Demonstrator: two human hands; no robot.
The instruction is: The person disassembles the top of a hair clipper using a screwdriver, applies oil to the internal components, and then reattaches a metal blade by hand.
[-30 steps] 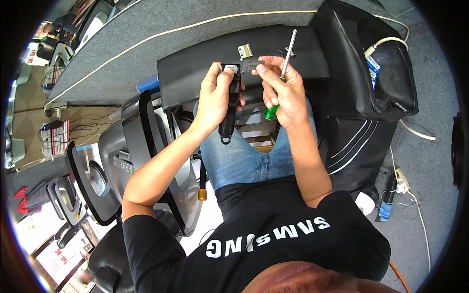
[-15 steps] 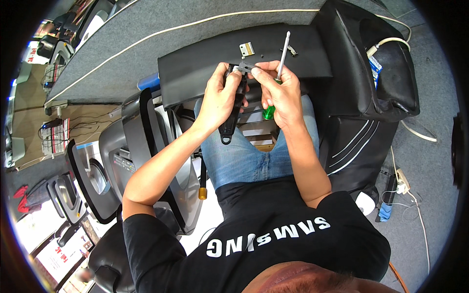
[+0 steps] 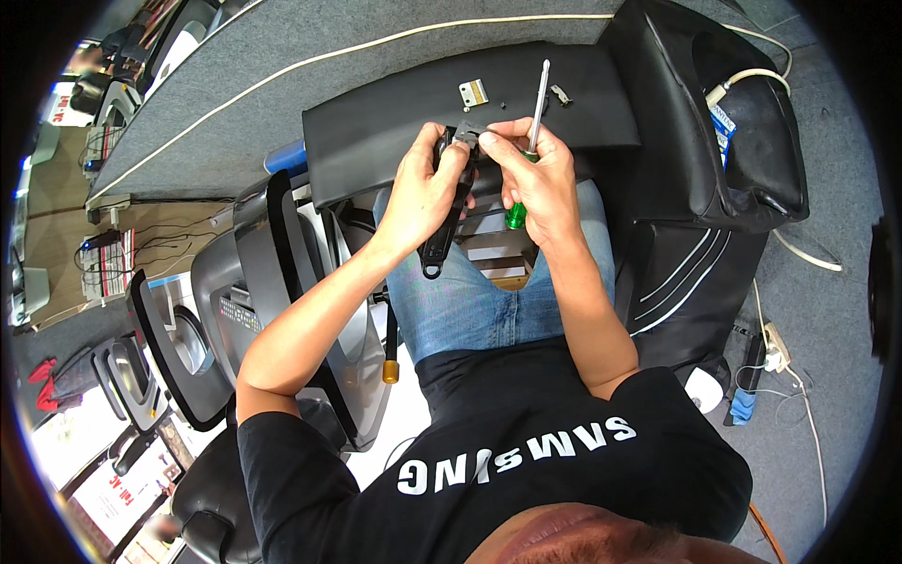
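Observation:
My left hand [image 3: 423, 188] is wrapped around a black hair clipper [image 3: 438, 246], its looped end pointing down toward my lap. The left thumb presses near a small grey part [image 3: 468, 133] at the clipper's upper end. Tucked in my right hand [image 3: 550, 188] is a screwdriver [image 3: 538, 108], its green handle low and its metal tip up. The right thumb and forefinger pinch beside the same grey part; exactly what they grip is hidden. Beyond the hands, a flat metal clipper blade [image 3: 474, 92] and a small metal piece [image 3: 561, 95] lie on a black padded surface [image 3: 376, 132].
Tiny dark bits [image 3: 503, 105] lie near the blade. A black padded armrest [image 3: 752, 141] with a white cable and a blue packet [image 3: 722, 132] stands at the right. A grey and black salon chair [image 3: 272, 273] is close on my left.
The grey part has shifted slightly left and sits closer over the clipper's upper end. My right hand and the screwdriver have moved a little left.

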